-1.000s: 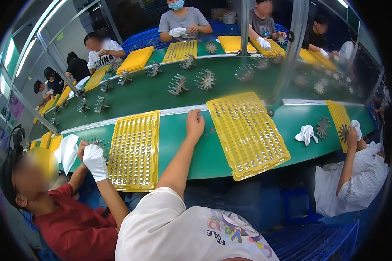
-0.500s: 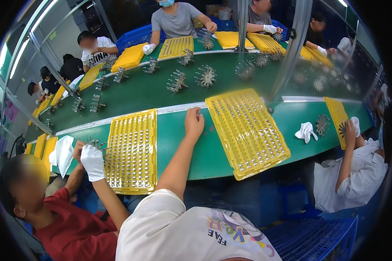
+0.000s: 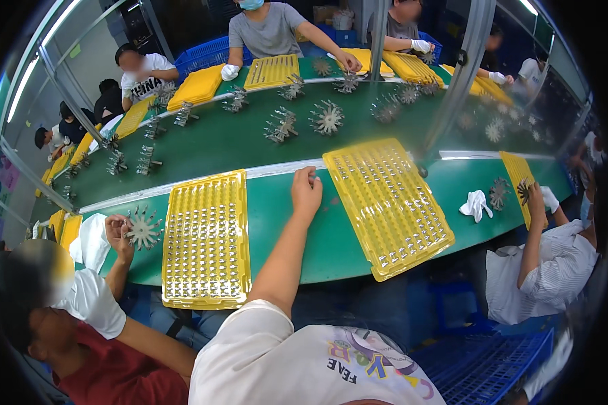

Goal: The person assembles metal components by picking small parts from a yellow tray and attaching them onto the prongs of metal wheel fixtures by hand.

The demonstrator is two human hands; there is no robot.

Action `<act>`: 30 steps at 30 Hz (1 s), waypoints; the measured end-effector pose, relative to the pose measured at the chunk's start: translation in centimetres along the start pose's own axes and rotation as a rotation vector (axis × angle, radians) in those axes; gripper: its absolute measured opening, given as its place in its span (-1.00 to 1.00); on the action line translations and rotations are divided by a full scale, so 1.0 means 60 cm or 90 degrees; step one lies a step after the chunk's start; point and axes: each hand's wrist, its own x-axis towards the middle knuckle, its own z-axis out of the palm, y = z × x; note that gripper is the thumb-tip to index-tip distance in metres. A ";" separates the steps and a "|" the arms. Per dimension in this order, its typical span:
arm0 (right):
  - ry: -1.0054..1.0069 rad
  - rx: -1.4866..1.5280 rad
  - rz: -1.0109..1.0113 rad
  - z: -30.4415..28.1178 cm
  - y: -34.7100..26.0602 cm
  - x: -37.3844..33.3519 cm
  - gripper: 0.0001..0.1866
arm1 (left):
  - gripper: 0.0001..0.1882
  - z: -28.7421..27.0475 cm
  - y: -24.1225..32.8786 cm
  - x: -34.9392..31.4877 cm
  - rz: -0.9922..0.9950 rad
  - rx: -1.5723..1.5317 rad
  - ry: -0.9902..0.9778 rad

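Observation:
My left hand (image 3: 307, 191) rests bare on the green tabletop (image 3: 277, 223), close to the metal edge of the belt. Its fingers curl loosely inward, and no object shows in them. Just right of it lies a yellow plastic tray (image 3: 390, 206) with rows of small metal pieces in its pockets. Another yellow tray (image 3: 206, 236), also filled with small metal pieces, lies to the left of my forearm. My right hand is out of the picture.
Several spoked metal racks (image 3: 327, 117) stand on the green belt (image 3: 230, 145). At left, a co-worker's hand (image 3: 120, 236) holds a spoked rack (image 3: 143, 228). A white glove (image 3: 475, 205) and another rack (image 3: 498, 194) lie at right. A metal post (image 3: 452, 88) rises beyond the right tray.
The left co-worker's gloved hand has pulled back toward their head, while the other holds up the spoked rack. Across the belt, a person has reached out to a rack. My left hand stays by the belt edge.

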 end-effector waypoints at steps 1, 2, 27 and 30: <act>-0.118 0.065 -0.092 0.063 -0.041 -0.023 -0.64 | -0.69 -0.005 -0.013 -0.004 -0.005 -0.019 0.013; -0.234 0.127 -0.180 0.121 -0.073 -0.051 -0.71 | -0.69 -0.005 -0.016 -0.007 -0.007 -0.038 0.020; -0.521 0.440 -0.817 0.562 -0.483 -0.571 -0.79 | -0.58 -0.185 0.230 -0.118 0.024 0.026 -0.218; -0.603 0.397 -0.797 0.536 -0.475 -0.546 -0.62 | -0.78 -0.189 0.235 -0.119 0.119 0.069 -0.297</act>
